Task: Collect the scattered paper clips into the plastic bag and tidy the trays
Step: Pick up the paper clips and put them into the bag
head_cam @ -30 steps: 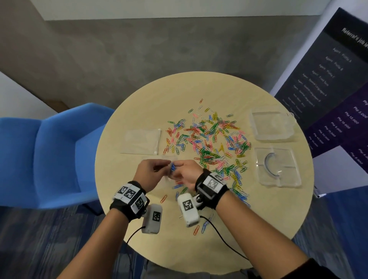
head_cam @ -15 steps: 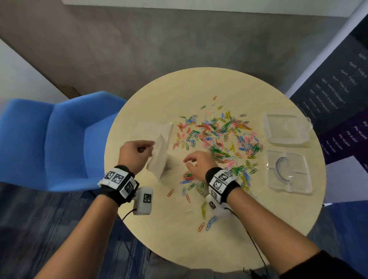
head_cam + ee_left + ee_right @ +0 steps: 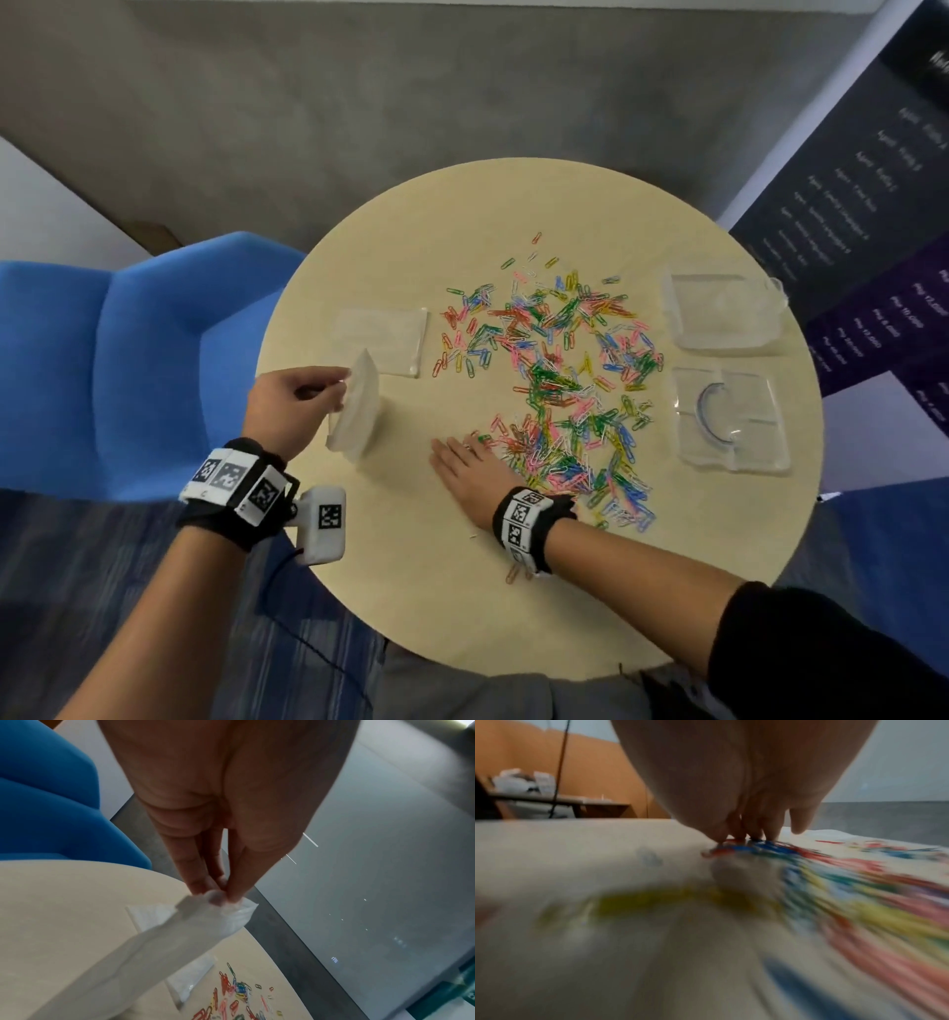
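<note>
Several coloured paper clips [image 3: 554,370] lie scattered over the middle of the round table [image 3: 411,591]. My left hand [image 3: 341,383] pinches the top corner of a small clear plastic bag [image 3: 359,411], which hangs upright just above the table at the left. The left wrist view shows thumb and fingers [image 3: 218,892] closed on the bag's [image 3: 154,943] crumpled corner. My right hand [image 3: 452,447] lies flat on the table, its side against the near heap of clips. The right wrist view is blurred; the fingertips [image 3: 752,835] touch the clips [image 3: 770,845].
A second clear bag [image 3: 382,336] lies flat behind the held one. Two clear trays stand at the right: the far tray [image 3: 719,313] and the near tray [image 3: 760,442] with a dark curved piece [image 3: 711,416] in it. A blue chair [image 3: 128,360] stands left, a dark banner [image 3: 847,231] right.
The hands have parted. My left hand carried the bag left and holds it up alone. My right hand went down flat on the table, and the loose near clips moved right into a heap.
</note>
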Available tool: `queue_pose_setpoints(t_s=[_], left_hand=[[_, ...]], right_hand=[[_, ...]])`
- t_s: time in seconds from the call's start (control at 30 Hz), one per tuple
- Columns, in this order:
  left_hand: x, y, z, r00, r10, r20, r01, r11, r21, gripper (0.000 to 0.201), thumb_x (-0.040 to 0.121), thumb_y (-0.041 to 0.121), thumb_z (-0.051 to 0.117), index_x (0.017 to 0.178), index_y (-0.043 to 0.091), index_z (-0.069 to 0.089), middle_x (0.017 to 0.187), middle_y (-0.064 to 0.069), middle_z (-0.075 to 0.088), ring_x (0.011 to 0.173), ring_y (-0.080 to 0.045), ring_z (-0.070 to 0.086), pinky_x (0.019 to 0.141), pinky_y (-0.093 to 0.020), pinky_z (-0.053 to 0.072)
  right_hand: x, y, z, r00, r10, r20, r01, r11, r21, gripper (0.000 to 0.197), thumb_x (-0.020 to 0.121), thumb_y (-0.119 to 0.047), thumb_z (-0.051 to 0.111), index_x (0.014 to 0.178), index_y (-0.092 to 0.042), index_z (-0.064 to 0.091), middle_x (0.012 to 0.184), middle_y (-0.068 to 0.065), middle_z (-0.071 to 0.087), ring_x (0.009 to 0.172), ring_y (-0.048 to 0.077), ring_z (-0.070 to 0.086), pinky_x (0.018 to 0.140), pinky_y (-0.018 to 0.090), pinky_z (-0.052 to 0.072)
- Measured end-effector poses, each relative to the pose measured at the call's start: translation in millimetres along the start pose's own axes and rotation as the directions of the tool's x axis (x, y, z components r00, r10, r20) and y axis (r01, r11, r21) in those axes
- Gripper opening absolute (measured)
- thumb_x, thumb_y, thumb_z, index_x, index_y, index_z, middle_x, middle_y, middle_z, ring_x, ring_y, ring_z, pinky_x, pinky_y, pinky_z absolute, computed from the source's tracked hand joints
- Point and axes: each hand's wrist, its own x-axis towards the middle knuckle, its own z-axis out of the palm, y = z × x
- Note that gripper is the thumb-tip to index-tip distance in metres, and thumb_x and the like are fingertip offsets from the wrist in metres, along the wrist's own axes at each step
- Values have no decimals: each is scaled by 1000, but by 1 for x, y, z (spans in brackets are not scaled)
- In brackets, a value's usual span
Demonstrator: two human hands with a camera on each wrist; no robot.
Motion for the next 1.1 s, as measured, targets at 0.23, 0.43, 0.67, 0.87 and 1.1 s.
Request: queue_pose_setpoints(t_s=[0.23, 0.43, 0.67, 0.87, 1.1], left_hand=[[-1, 0, 32, 993, 62, 103, -60, 998, -30, 17, 83, 12, 69, 94, 24, 76, 81, 2, 75, 69, -9, 71, 82, -31, 56], [-10, 9, 68, 983, 37, 181, -34, 999, -23, 18, 86, 9, 65, 96, 20, 75, 81, -1, 73, 58, -10, 70, 70, -28, 60], [-19, 2, 95, 974, -57, 217, 89, 986, -141, 9, 87, 12, 65, 90, 15, 72, 85, -11, 70, 71, -27, 71, 60, -36, 61], [-26, 16, 121, 958, -84, 274, 142, 970, -199, 12, 89, 11, 63, 100, 15, 68, 77, -14, 71, 61, -28, 71, 52, -35, 60], [-22, 29, 143, 913, -83, 400, 151, 978, -141, 26, 83, 2, 69, 109, 6, 68, 77, -15, 74, 65, -27, 73, 68, -36, 62]], right_hand=[[-50, 48, -11, 996, 79, -40, -78, 996, 39, 50, 97, -13, 43, 146, -9, 33, 157, 16, 24, 146, 35, 18, 116, 56, 7], [-29, 49, -18, 925, 345, 160, -371, 912, 173, 76, 92, -53, 46, 152, -33, 4, 162, 6, -8, 146, 42, -1, 114, 63, 11], [-46, 55, -14, 951, 308, 22, -305, 928, 214, 42, 91, 2, 48, 133, -4, 47, 136, 16, 43, 123, 33, 43, 94, 41, 49], [-57, 94, -25, 810, 586, 35, -476, 622, 622, 21, 92, -9, 57, 104, -12, 74, 98, 5, 71, 89, 22, 66, 83, 26, 52], [-83, 95, -51, 760, 556, 335, 105, -614, 782, 18, 82, 5, 68, 99, 0, 71, 100, 17, 73, 83, 24, 72, 72, 29, 61]])
